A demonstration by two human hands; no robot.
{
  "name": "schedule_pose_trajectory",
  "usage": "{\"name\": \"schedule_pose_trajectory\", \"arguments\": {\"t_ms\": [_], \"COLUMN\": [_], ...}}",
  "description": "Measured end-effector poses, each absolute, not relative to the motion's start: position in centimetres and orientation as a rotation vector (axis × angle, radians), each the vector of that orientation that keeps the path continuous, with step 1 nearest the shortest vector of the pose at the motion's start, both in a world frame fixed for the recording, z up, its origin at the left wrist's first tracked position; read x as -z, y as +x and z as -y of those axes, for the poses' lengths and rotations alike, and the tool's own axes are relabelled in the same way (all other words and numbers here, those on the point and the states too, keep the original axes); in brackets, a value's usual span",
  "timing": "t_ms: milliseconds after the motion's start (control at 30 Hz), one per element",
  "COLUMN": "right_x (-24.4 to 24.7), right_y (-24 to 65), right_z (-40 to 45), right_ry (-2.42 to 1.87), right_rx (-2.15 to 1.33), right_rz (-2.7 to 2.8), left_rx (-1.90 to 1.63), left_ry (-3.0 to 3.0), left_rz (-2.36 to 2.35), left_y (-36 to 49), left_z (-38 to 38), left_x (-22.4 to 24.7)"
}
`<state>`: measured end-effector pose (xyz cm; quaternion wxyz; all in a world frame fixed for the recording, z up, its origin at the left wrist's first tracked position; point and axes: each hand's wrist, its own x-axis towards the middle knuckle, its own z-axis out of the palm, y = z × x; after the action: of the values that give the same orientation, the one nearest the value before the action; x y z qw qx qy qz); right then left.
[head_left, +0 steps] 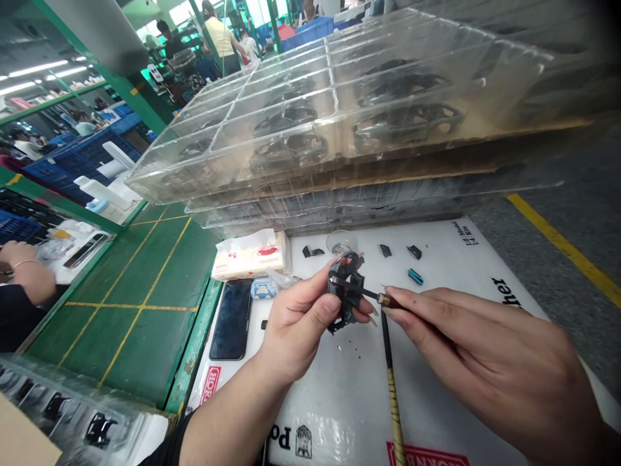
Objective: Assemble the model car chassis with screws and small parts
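Observation:
My left hand (303, 317) pinches a small black moulded part (345, 285) with an open, curved frame, held above the white work surface. In my right hand (490, 356) is a slim hand tool (383, 299) with a flat dark shaft, a brass collar and a brown handle. The tool's tip lies against the upper left of the part, near my left thumb. Below them, a thin stick (392, 388) with a black upper end and a patterned yellowish handle lies on the surface. Dark crumbs (356, 349) are scattered under the part.
Stacked clear plastic trays (334, 123) of dark parts overhang the back. Small dark pieces (385, 250), a blue-black piece (415, 277) and a clear round dish (341, 243) lie beneath. At left are a tissue pack (252, 254), a phone (231, 320) and another person's arm (26, 285).

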<state>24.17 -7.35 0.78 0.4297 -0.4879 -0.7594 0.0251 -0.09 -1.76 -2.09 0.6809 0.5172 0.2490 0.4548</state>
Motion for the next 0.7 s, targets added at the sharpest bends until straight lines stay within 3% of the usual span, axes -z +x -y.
{"name": "schedule_pose_trajectory", "arguments": {"t_ms": [700], "right_x": [-1.01], "right_y": [24.02], "right_z": [7.04], "right_ry": [-1.208], "right_rx": [-0.137], "right_rz": [1.894], "left_rx": [-1.019], "left_ry": [1.187], "left_rz": [-0.558], "left_y": [-0.48], "left_z": [1.46], "left_x": [2.29]}}
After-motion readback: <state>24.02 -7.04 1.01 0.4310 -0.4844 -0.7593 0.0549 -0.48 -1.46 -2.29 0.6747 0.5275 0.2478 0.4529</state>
